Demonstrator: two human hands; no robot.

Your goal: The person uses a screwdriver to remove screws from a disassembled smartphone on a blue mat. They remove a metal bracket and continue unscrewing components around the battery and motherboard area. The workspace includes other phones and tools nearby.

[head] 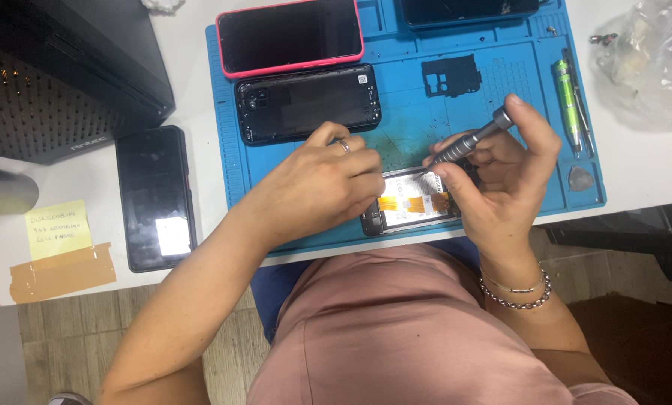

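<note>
A white table [643, 176] carries a blue work mat [418, 120], a black phone [154, 196], a yellow note [57, 228], brown tape [62, 271] and a plastic bag [651, 60]

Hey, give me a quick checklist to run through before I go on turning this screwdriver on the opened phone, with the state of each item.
1. Opened phone held down: left hand rests on its left end, ok.
2. Grey screwdriver gripped: right hand holds it with a fingertip on its cap, ok.
3. Tip seated in a screw: hidden by the fingers, cannot tell.
4. Phone fully on the blue mat: it lies at the near edge, ok.
5. Removed back cover out of the way: above the left hand, ok.
6. Loose screws accounted for: too small to see, cannot tell.
</note>
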